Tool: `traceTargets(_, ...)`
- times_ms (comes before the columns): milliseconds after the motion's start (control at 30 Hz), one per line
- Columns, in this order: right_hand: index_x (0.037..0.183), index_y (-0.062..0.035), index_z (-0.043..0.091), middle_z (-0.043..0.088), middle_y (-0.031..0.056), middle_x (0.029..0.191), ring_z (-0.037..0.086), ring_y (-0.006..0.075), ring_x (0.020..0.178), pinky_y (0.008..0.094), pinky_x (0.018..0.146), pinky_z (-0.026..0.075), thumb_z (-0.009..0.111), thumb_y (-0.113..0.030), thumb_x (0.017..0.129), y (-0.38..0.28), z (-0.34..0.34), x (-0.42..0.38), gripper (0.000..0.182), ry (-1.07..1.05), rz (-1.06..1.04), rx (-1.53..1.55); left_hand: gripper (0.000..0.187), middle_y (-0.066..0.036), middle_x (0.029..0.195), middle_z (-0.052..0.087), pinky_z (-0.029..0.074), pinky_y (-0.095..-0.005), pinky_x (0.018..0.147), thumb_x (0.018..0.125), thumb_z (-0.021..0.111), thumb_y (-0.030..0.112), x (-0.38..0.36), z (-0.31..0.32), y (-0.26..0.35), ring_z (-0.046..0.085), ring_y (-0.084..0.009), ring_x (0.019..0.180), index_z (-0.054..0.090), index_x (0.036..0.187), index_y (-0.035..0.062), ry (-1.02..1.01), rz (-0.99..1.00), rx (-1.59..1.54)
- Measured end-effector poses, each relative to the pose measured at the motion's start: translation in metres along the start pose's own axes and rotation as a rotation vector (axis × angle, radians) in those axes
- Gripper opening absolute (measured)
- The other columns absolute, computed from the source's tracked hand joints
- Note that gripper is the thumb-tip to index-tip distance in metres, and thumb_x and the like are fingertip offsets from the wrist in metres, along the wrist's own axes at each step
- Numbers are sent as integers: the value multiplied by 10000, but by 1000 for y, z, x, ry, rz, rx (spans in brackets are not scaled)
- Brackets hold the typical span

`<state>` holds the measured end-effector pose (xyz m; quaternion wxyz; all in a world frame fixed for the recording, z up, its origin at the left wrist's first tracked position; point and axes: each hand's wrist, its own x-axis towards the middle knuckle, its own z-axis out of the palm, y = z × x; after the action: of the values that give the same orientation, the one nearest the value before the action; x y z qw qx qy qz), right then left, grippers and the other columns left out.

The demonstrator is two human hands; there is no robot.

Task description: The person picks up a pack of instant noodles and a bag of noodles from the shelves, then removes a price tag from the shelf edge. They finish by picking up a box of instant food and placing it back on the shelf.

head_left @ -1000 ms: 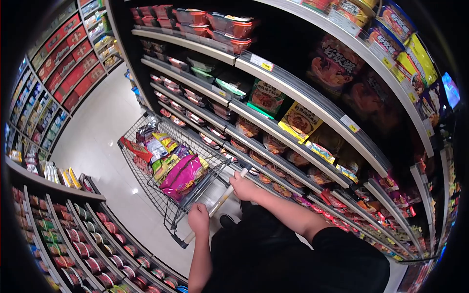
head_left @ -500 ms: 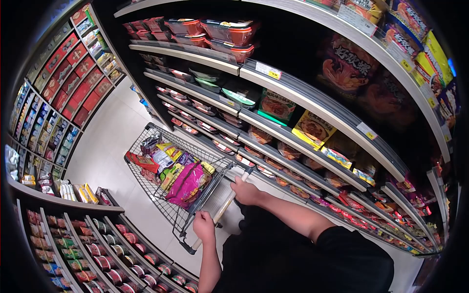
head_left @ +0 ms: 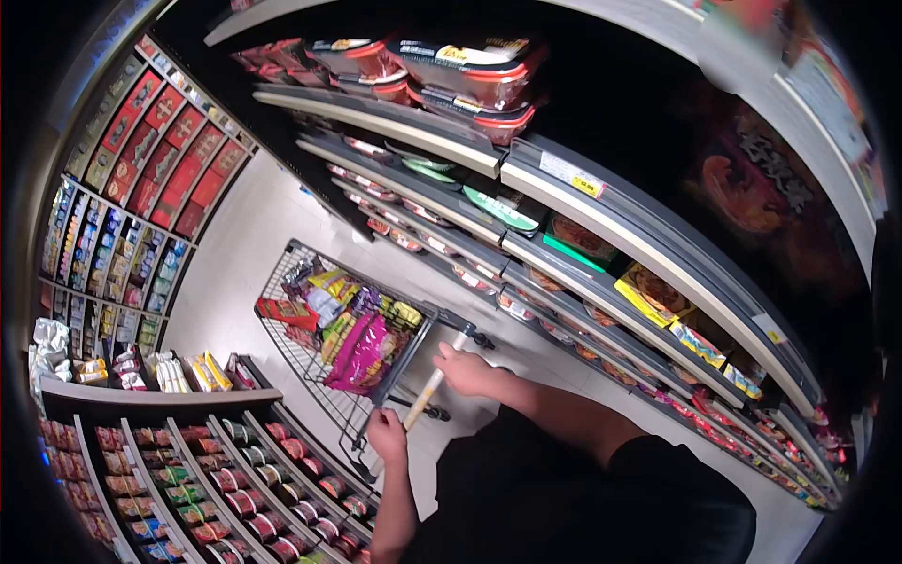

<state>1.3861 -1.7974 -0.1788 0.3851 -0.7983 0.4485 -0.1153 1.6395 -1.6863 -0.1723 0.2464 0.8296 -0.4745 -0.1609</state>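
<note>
A wire shopping cart (head_left: pixel 310 362) stands in front of me, its handle (head_left: pixel 425 399) running diagonally. My left hand (head_left: pixel 387 435) is wrapped round the lower left end of that handle, and my right hand (head_left: pixel 460 368) grips it near the upper right end. Inside the basket lie several bagged goods: a large magenta package (head_left: pixel 361 353) nearest the handle, a red package (head_left: pixel 287 312) at the left, and yellow, white and purple packs around them.
Long shelves (head_left: pixel 564 246) with packed food trays run along the right side. At lower left is a shelf unit (head_left: pixel 160 395) of cups and packets. Red boxes (head_left: pixel 178 155) fill a rack at far left. Pale floor (head_left: pixel 221 258) shows between them.
The view has shifted, so the shelves appear moved right and larger at the top. The gap between cart and right shelves looks wider. Both hands remain on the handle.
</note>
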Motion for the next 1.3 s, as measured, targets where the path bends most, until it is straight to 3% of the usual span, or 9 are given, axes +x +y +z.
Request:
traceTargets(200,1121,-32,566,528,207,1229,703,437,998,549,846,579,622,-23,906,-5,-8,42,223,-45,-36,106,354,-237,724,674,507,-508,642,1023,578,266,43,-9,-4,658,-404,637,670,851,-30,-22,-68,68)
traceTargets(333,1493,8,482,461,260,1535,686,467,1175,550,963,566,633,-77,941,-15,-17,57,579,-77,-27,219,339,-240,753,692,522,-528,668,999,604,282,66,-8,-21,688,-438,695,686,862,-17,-3,-29,72)
traceTargets(467,1696,19,55,768,270,1104,801,361,831,438,755,654,604,-193,1068,-76,-73,101,861,-301,362,1062,337,-239,778,709,540,-536,689,990,621,309,83,-16,-18,707,-455,745,691,853,10,-44,-19,167)
traceTargets(667,1576,13,347,773,201,1063,762,237,708,311,643,614,550,-163,1096,-167,-146,191,550,47,46,1313,345,-224,850,743,582,-518,773,947,660,386,117,-23,-26,739,-456,846,748,909,54,-141,-68,133)
traceTargets(933,1409,-72,577,759,193,1170,746,396,999,483,854,584,643,-206,1037,-116,-137,113,400,-206,-193,201,279,-251,791,720,560,-524,677,971,644,253,148,-19,-49,724,-458,741,737,883,4,-122,102,53)
traceTargets(1033,1393,-63,617,746,154,1223,741,249,1032,419,917,598,697,-208,1059,-101,-198,54,373,230,-308,340,300,-251,769,710,543,-532,663,972,643,252,156,-22,-45,712,-458,715,705,853,-16,-170,120,41)
traceTargets(1100,1240,-40,705,760,84,1029,704,134,998,316,852,565,637,-149,1067,-150,-287,9,215,598,184,292,303,-255,774,709,535,-539,666,980,634,250,160,-21,-52,706,-460,716,699,859,-20,-183,123,21)
traceTargets(1200,1252,-32,714,719,152,1152,683,303,1079,423,984,539,670,-190,1044,-114,-352,-34,265,1271,198,-468,300,-252,783,712,537,-543,679,985,631,250,162,-26,-41,710,-462,736,704,873,-18,-193,101,18)
traceTargets(1300,1190,-12,752,727,188,1147,691,387,1092,459,975,543,663,-184,1028,-94,-377,-66,253,1031,522,-653,311,-245,787,713,541,-542,691,994,621,263,165,-23,-51,711,-460,742,720,899,-16,-226,123,-3)
